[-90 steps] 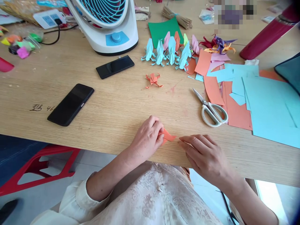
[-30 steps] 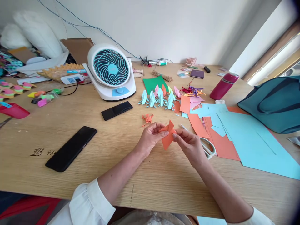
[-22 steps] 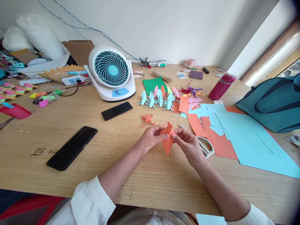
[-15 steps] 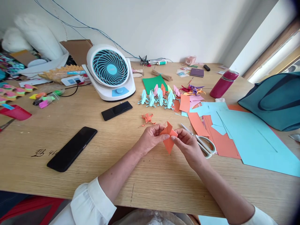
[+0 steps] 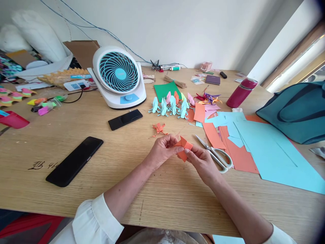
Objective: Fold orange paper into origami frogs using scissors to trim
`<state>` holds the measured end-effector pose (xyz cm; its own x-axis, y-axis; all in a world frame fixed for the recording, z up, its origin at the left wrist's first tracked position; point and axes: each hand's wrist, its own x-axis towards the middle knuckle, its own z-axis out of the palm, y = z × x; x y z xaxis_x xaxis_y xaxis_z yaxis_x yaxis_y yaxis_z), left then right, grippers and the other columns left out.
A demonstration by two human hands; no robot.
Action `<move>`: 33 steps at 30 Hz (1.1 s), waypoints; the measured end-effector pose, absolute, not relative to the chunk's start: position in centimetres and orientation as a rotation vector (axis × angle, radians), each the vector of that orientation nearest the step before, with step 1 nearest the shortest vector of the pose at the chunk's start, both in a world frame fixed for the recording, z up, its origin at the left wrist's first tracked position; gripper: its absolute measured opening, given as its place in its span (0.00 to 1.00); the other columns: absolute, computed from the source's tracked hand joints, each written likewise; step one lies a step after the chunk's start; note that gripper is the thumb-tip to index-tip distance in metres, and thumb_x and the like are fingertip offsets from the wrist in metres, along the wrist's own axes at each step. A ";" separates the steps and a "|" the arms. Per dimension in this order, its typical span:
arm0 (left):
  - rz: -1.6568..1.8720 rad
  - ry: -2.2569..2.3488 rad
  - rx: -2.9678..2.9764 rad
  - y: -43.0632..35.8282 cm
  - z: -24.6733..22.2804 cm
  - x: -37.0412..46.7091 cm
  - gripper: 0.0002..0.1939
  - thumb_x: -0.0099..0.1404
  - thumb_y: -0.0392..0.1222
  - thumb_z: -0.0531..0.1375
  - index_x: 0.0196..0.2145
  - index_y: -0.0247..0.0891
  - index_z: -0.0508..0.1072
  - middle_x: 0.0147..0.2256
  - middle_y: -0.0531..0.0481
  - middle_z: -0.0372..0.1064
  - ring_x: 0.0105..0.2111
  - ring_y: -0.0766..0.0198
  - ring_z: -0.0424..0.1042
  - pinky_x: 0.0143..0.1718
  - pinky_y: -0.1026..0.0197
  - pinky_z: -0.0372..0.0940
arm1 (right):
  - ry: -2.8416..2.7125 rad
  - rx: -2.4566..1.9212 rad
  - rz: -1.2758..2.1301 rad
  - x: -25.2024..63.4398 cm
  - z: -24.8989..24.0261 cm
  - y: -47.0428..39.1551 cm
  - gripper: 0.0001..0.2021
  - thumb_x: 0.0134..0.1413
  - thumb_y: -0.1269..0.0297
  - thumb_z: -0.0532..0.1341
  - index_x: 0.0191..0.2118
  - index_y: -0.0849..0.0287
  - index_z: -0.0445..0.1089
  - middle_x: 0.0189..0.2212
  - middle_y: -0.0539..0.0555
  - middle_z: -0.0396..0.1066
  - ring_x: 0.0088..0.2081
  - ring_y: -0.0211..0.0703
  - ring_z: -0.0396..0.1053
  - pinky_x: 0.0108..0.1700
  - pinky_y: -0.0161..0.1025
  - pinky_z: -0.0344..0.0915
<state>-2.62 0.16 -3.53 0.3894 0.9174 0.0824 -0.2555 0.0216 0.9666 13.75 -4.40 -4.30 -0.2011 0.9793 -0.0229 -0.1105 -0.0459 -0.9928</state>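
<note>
An orange folded paper (image 5: 185, 145) is pinched between both hands above the front middle of the table. My left hand (image 5: 164, 149) grips its left side, thumb on top. On the right side my right hand (image 5: 201, 162) holds it with thumb and fingers. Just behind my left hand lies an orange origami figure with thin legs (image 5: 159, 128). White-handled scissors (image 5: 220, 158) rest right beside my right hand. Farther back, several light blue folded figures (image 5: 173, 106) stand in a row, with pink and orange ones behind them.
A white fan (image 5: 119, 74) and two black phones (image 5: 76, 161) are on the left. Light blue sheets (image 5: 274, 149) and orange paper (image 5: 238, 154) spread over the right side. A magenta bottle (image 5: 241, 93) and a teal bag (image 5: 294, 112) stand behind them.
The orange paper has turned and tilted between my fingers, and less of its lower point shows. My right fingers have shifted slightly around it. The view has moved a little.
</note>
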 end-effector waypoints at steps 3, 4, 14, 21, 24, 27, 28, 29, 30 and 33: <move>1.030 0.691 1.214 0.1 -3.8 -2.7 0.22 0.51 0.50 0.73 0.25 0.36 0.65 0.26 0.57 0.64 0.26 0.70 0.65 0.28 0.65 0.63 | -1.267 -1.030 1.420 13.6 -4.2 -4.5 0.19 0.56 0.46 0.65 0.42 0.56 0.79 0.33 0.53 0.76 0.36 0.44 0.71 0.42 0.42 0.68; 1.025 0.687 1.218 0.1 -3.9 -2.8 0.22 0.52 0.50 0.73 0.25 0.36 0.64 0.26 0.58 0.63 0.25 0.70 0.64 0.27 0.66 0.63 | -1.273 -1.030 1.412 13.6 -4.2 -4.5 0.19 0.56 0.46 0.66 0.42 0.56 0.79 0.32 0.53 0.76 0.34 0.43 0.71 0.41 0.41 0.68; 1.125 0.787 1.363 0.2 -3.4 -3.5 0.18 0.59 0.52 0.67 0.42 0.38 0.72 0.35 0.51 0.67 0.30 0.69 0.62 0.34 0.64 0.60 | -1.291 -1.086 1.365 13.6 -4.3 -4.4 0.21 0.56 0.44 0.65 0.41 0.58 0.80 0.28 0.53 0.77 0.31 0.43 0.70 0.37 0.42 0.69; 1.281 0.923 1.728 0.4 -3.3 -4.0 0.08 0.63 0.44 0.63 0.30 0.39 0.70 0.31 0.52 0.67 0.30 0.66 0.61 0.36 0.61 0.59 | -1.306 -1.134 1.350 13.4 -4.8 -4.4 0.22 0.54 0.43 0.65 0.40 0.57 0.80 0.27 0.53 0.76 0.31 0.44 0.71 0.38 0.43 0.71; 1.266 0.928 1.836 0.1 -3.0 -3.9 0.06 0.65 0.41 0.61 0.31 0.39 0.70 0.31 0.52 0.66 0.30 0.66 0.61 0.36 0.61 0.59 | -1.303 -1.134 1.368 13.4 -5.0 -4.3 0.22 0.54 0.42 0.65 0.41 0.56 0.79 0.29 0.53 0.77 0.32 0.45 0.72 0.38 0.43 0.70; 1.235 0.887 1.885 -0.2 -2.9 -3.8 0.05 0.67 0.40 0.58 0.33 0.38 0.71 0.32 0.52 0.66 0.31 0.66 0.62 0.37 0.61 0.59 | -1.311 -1.123 1.382 13.4 -5.1 -4.2 0.22 0.54 0.42 0.64 0.41 0.56 0.79 0.31 0.53 0.76 0.32 0.44 0.71 0.38 0.42 0.69; 1.226 0.883 1.871 -0.2 -2.9 -3.8 0.04 0.67 0.40 0.58 0.34 0.38 0.70 0.32 0.52 0.66 0.32 0.66 0.63 0.37 0.62 0.60 | -1.318 -1.119 1.384 13.4 -5.1 -4.1 0.22 0.55 0.42 0.64 0.41 0.56 0.79 0.31 0.52 0.76 0.32 0.44 0.71 0.37 0.41 0.69; 1.222 0.890 1.845 -0.2 -3.0 -3.8 0.04 0.67 0.41 0.58 0.36 0.39 0.70 0.32 0.52 0.66 0.31 0.66 0.63 0.36 0.62 0.60 | -1.327 -1.115 1.386 13.4 -5.1 -4.1 0.22 0.55 0.42 0.64 0.40 0.56 0.79 0.31 0.52 0.76 0.32 0.44 0.70 0.37 0.41 0.68; 1.220 0.899 1.814 -0.2 -3.1 -3.8 0.04 0.67 0.42 0.59 0.37 0.39 0.70 0.32 0.53 0.65 0.31 0.66 0.63 0.36 0.62 0.60 | -1.337 -1.111 1.387 13.4 -5.1 -4.1 0.22 0.55 0.42 0.63 0.40 0.56 0.78 0.30 0.52 0.75 0.32 0.44 0.70 0.36 0.40 0.67; 1.224 0.899 1.795 0.1 -3.3 -3.8 0.10 0.65 0.44 0.62 0.43 0.40 0.73 0.31 0.53 0.62 0.30 0.67 0.62 0.35 0.63 0.61 | -1.371 -1.104 1.398 13.5 -4.9 -4.2 0.21 0.56 0.42 0.63 0.38 0.57 0.78 0.28 0.51 0.73 0.30 0.41 0.67 0.33 0.38 0.64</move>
